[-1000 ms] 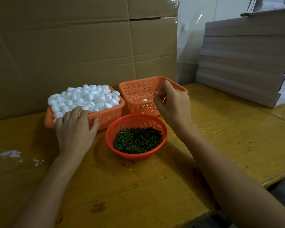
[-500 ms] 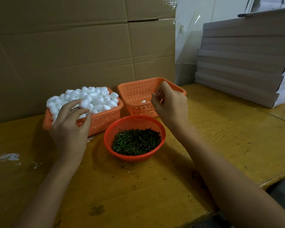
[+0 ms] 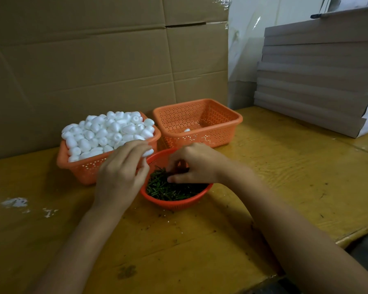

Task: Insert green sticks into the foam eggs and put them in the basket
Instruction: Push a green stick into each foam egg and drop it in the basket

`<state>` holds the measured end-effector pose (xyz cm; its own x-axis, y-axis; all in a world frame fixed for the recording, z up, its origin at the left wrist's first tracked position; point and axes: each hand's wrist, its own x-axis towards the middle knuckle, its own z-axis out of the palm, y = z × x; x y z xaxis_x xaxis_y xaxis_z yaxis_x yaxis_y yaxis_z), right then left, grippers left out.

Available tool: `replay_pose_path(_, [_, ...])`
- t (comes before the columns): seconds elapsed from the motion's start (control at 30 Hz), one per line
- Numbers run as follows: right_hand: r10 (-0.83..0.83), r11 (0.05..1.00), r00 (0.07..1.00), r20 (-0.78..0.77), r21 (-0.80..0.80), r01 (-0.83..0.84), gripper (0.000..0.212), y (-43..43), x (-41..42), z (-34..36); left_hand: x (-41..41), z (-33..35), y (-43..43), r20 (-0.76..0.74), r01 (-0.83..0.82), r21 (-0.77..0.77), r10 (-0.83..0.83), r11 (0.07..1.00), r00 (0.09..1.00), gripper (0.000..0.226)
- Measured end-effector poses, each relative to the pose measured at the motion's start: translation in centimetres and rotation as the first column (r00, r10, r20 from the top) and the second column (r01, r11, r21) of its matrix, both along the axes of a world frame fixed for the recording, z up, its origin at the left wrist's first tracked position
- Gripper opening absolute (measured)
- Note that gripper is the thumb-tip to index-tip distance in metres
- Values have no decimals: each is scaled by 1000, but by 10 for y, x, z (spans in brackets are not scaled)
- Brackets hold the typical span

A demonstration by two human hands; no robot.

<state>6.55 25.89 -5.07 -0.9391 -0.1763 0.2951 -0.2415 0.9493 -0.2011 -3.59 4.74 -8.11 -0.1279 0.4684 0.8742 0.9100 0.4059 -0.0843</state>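
Note:
A rectangular orange basket (image 3: pixel 83 168) at the left is heaped with white foam eggs (image 3: pixel 106 132). My left hand (image 3: pixel 121 177) holds one foam egg (image 3: pixel 148 152) in its fingertips, just in front of that basket. A round red bowl (image 3: pixel 174 203) in the middle holds a pile of green sticks (image 3: pixel 170 189). My right hand (image 3: pixel 191 164) reaches into the bowl, fingers curled down onto the sticks; whether it pinches one is hidden. Behind the bowl stands a second orange basket (image 3: pixel 221 132) with one foam egg (image 3: pixel 187 130) inside.
All of this stands on a yellow wooden table (image 3: pixel 274 177). Cardboard sheets (image 3: pixel 94 71) form a wall right behind the baskets. A stack of flat grey boxes (image 3: pixel 317 81) fills the back right. White foam crumbs (image 3: pixel 15 202) lie at the left; the table edge (image 3: pixel 353 234) runs at the lower right.
My left hand lifted one egg off the heap and moved it right, toward the bowl. My right hand came down from above the far basket into the bowl of sticks.

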Motion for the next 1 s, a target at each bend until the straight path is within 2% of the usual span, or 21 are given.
replay_pose_path(0.1, [-7, 1000, 996, 93, 5, 6, 33, 0, -2, -4, -1, 0, 0, 21, 16, -18, -15, 1000, 1000, 25])
replay_pose_path(0.33, [2, 999, 993, 114, -39, 3, 16, -8, -2, -1, 4, 2, 0, 14, 68, -16, -68, 998, 998, 17])
replay_pose_path(0.5, [-30, 1000, 998, 63, -5, 31, 13, -7, -2, 0, 3, 1, 1, 8, 46, -13, -45, 999, 999, 35])
replay_pose_path(0.67, [-61, 997, 998, 1, -43, 61, 9, -8, -3, 1, -1, 2, 2, -33, 14, -17, -14, 1000, 999, 26])
replay_pose_path(0.87, [-63, 992, 991, -122, -121, 48, 6, -10, -2, 1, 1, 3, 0, 17, 42, -16, -42, 999, 999, 22])
replay_pose_path(1.0, [-72, 986, 979, -192, -162, 41, 5, -11, -1, 2, 5, 4, 0, 72, 92, 44, -94, 995, 993, 20])
